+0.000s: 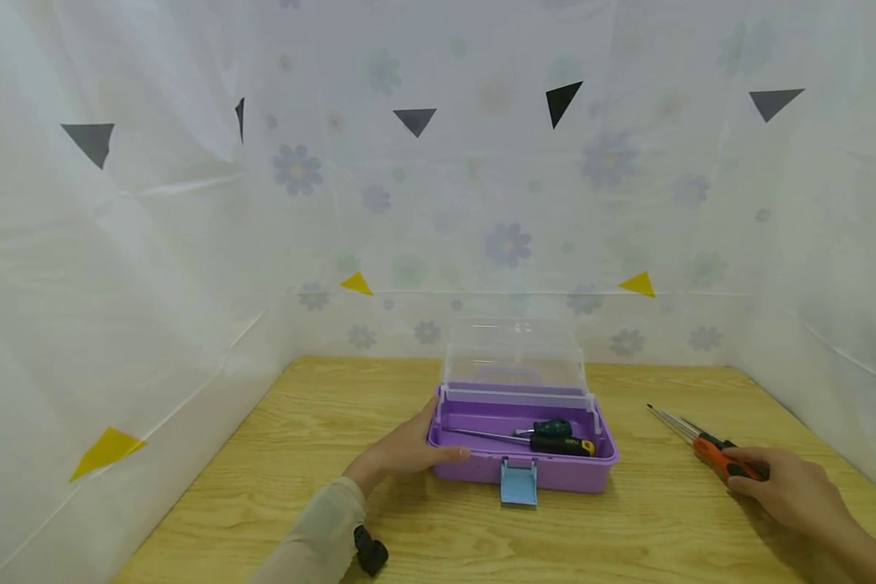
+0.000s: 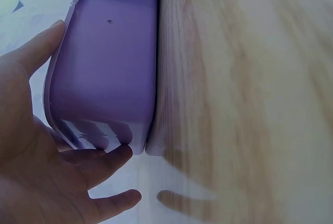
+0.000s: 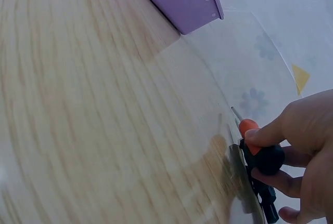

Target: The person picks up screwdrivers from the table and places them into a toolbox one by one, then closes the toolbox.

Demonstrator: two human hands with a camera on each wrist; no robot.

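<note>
Two hands work on a pale wooden table (image 1: 321,422) with a visible grain, hemmed in by thin flower-printed plastic sheeting (image 1: 511,203). The biggest thing on it is a purple plastic toolbox (image 1: 555,472), smooth-walled and rounded at the corners, its clear lid (image 1: 514,357) standing open at the back and a light blue latch (image 1: 519,483) hanging at the front. The left hand (image 1: 409,450) rests flat against the box's left end, fingers straight and loosely spread. Inside lie a black-and-yellow screwdriver (image 1: 555,444) and a smaller green one (image 1: 551,427), both lengthwise. The box sits to the left of the right hand (image 1: 792,487), well apart from it. That hand pinches the orange-and-black handle of a screwdriver (image 1: 723,458) lying on the table; its thin metal shaft points away and to the left, beside other slim shafts (image 1: 664,418).
</note>
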